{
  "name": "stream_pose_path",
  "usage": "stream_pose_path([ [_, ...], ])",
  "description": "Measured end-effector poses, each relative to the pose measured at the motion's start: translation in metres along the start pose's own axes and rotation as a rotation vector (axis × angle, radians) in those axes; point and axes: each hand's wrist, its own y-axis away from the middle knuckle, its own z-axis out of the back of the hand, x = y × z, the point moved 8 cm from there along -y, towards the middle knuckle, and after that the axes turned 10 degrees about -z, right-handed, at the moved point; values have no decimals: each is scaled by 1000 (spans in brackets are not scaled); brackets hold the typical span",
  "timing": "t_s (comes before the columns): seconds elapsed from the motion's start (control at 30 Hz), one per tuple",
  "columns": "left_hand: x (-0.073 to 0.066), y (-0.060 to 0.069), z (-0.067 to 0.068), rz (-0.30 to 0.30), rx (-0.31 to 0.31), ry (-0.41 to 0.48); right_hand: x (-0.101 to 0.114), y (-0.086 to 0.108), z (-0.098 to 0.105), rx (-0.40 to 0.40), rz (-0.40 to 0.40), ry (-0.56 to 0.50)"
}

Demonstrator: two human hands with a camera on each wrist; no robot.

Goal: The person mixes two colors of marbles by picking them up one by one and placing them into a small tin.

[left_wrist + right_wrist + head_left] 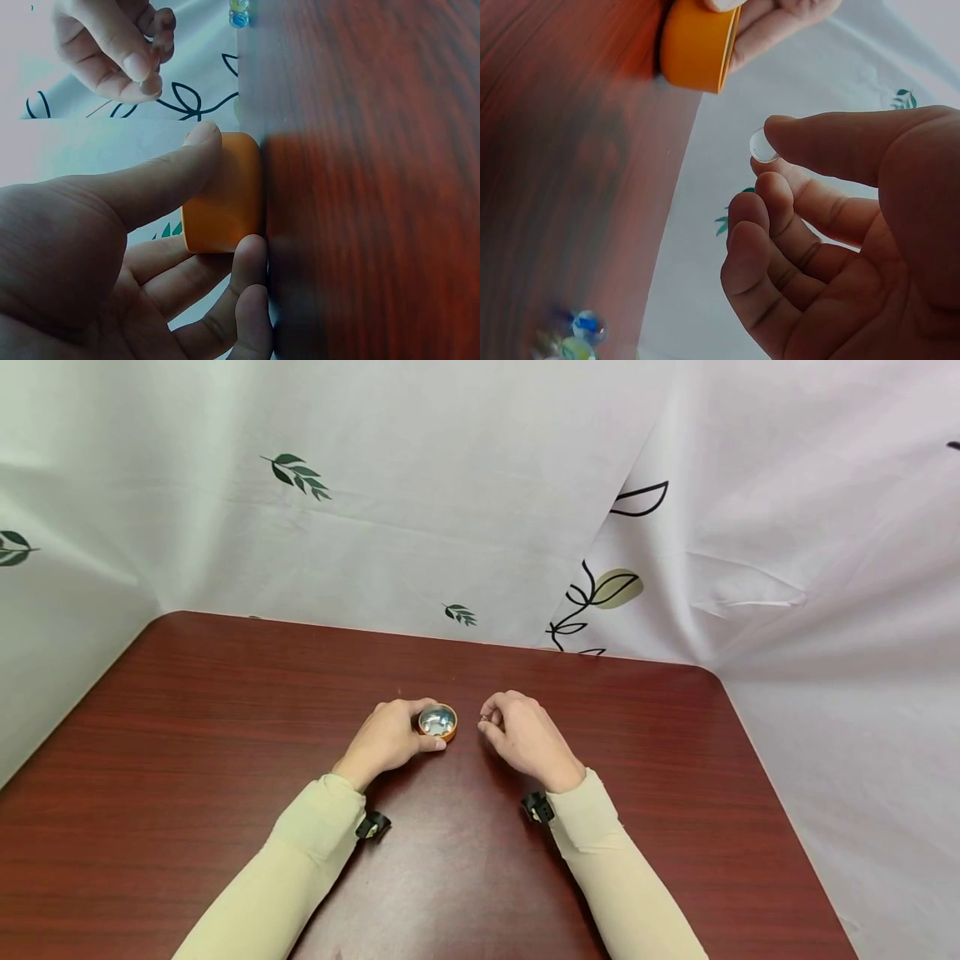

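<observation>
1. A clear marble (763,147) is held above the worktop (225,818), a little apart from the orange container, between the thumb and index finger of the right hand (522,735). A tip pinch is used, presumably because so small and smooth a piece offers little to grip; the other fingers are curled in towards the palm, holding nothing that shows.

2. The orange container (225,195) is stood upright on the worktop and is gripped by the left hand (388,735). Its wall is spanned from opposite sides by thumb and fingers, the grip being as wide as the container itself, probably so that it is steadied without its top being covered.

3. The top is turned upward and shines blue and silver in the head view; whether a hollow, its contents or a glassy surface is seen there cannot be told.

4. On the worktop, well apart from the container, a blue marble (589,327) and a yellow-green marble (577,349) are grouped together, on the right hand's side.

5. Beyond the worktop, a white cloth (420,552) printed with leaves is hung as a backdrop.
</observation>
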Motion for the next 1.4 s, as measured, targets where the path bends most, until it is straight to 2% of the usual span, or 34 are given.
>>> stream_pose_path([
  [0.43,0,0,-1,-9,1,0,15,-1,-10,3,40,8],
  [1.4,-1,-1,1,-35,-8,-18,31,-8,-25,54,52,13],
])
